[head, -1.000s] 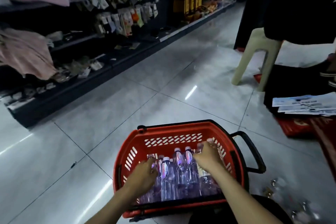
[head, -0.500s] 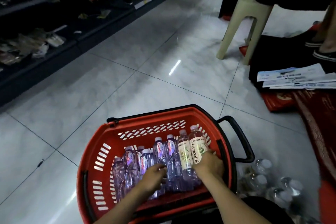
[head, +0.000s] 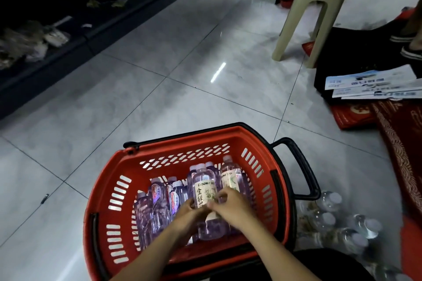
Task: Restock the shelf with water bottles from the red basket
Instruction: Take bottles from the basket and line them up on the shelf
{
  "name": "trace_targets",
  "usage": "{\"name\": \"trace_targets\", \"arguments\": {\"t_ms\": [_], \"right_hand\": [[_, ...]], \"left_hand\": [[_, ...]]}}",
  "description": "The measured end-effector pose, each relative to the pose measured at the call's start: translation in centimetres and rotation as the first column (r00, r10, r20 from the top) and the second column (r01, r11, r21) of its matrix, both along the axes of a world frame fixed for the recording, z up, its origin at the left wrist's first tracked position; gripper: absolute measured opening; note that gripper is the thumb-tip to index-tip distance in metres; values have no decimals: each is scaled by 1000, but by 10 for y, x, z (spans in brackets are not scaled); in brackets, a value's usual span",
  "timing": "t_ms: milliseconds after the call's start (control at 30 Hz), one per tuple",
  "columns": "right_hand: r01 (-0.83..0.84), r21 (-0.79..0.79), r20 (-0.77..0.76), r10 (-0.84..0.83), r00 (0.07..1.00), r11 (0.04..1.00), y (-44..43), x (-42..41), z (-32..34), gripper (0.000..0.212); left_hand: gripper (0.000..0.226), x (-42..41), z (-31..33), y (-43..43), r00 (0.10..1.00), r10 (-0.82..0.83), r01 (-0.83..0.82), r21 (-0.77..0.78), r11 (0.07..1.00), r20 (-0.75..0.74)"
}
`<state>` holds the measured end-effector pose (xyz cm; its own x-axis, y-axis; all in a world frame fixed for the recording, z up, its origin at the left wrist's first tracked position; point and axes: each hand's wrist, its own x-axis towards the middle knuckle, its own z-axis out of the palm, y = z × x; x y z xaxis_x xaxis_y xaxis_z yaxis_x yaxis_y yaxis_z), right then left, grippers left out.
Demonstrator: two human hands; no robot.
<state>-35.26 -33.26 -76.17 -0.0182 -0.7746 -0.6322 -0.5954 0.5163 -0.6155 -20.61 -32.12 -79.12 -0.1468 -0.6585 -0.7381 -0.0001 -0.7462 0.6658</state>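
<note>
**A:** Start lowest in the frame. What are the hands doing?

**B:** Both are down in the basket (head: 182,141), low centre. The left hand (head: 189,214) curls its fingers round the left side of a bottle (head: 204,191). The right hand (head: 233,207) curls round its right side, and the fingertips nearly meet at the label. I'd judge it takes two hands because the neighbours press in tight and the bottle has to be worked loose.

**A:** How does the bottle look?

**B:** It is clear plastic, tinted purple in this light, with a pale cap. The white label has dark characters and a plant sprig. The bottle leans away, with its base near the wrists. A twin (head: 230,178) stands touching it on the right.

**A:** And the rest of the basket?

**B:** Small bottles (head: 157,198) with red-lettered labels fill the left half. They stand upright and close together, probably so that they prop each other.

**A:** What lies beyond it?

**B:** At lower right, loose bottles (head: 328,219) lie on the floor just beside the handle (head: 303,166). Farther off, at the right edge, there are papers (head: 370,82). A stool (head: 319,7) stands at upper right.

**A:** Where is the shelf?

**B:** The shelf (head: 45,52) runs along the upper left, well apart from the basket, so each bottle has to cross the tiles. I cannot tell which tier takes water.
</note>
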Motion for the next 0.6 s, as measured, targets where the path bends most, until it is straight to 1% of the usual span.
{"name": "trace_targets", "arguments": {"t_ms": [33,67,100,167,200,233,267,300,333,400,467,533,567,600], "right_hand": [[58,-37,-41,-60,997,998,-4,-2,-3,42],[107,-78,-96,-115,989,991,-8,-6,-8,52],[147,-84,-133,-157,979,986,-9,-10,-12,64],[206,30,-155,-199,968,978,-6,-18,-22,84],[204,80,-155,-190,969,976,-3,-21,-27,91],[185,121,-143,-168,975,975,-1,-23,-31,95],[171,132,-129,-155,980,976,1,-24,-37,96],[162,135,-118,-147,982,977,1,-24,-41,96],[161,142,-113,-145,983,977,0,-25,-44,94],[170,166,-79,-159,984,971,-5,-28,-49,90],[180,264,0,-187,982,948,-10,-36,-48,73],[165,412,126,-235,964,896,-12,-45,-39,56],[145,463,165,-246,955,874,-10,-49,-33,54],[122,482,195,-243,950,867,-9,-53,-28,54]], "left_hand": [[69,0,-3,1,999,-29,30,-21,999,25],[57,-3,-3,1,998,-51,53,-40,998,35],[47,-7,0,0,998,-61,62,-47,997,22],[55,-13,8,0,999,-33,32,-16,999,-16],[57,-12,9,0,999,-23,23,-9,1000,-41],[58,-11,9,-1,998,-5,5,10,1000,-60],[65,-9,9,-1,998,2,0,16,1000,-69],[71,-7,8,-1,997,12,-10,23,1000,-75],[72,-5,6,-1,996,22,-19,28,999,-87],[69,-3,4,0,995,17,-14,33,999,-96],[73,-2,8,1,993,38,-31,59,998,-113],[76,1,9,2,988,51,-41,69,997,-147],[81,2,11,2,986,68,-57,74,996,-153],[91,4,13,1,983,80,-68,79,995,-163]]}}
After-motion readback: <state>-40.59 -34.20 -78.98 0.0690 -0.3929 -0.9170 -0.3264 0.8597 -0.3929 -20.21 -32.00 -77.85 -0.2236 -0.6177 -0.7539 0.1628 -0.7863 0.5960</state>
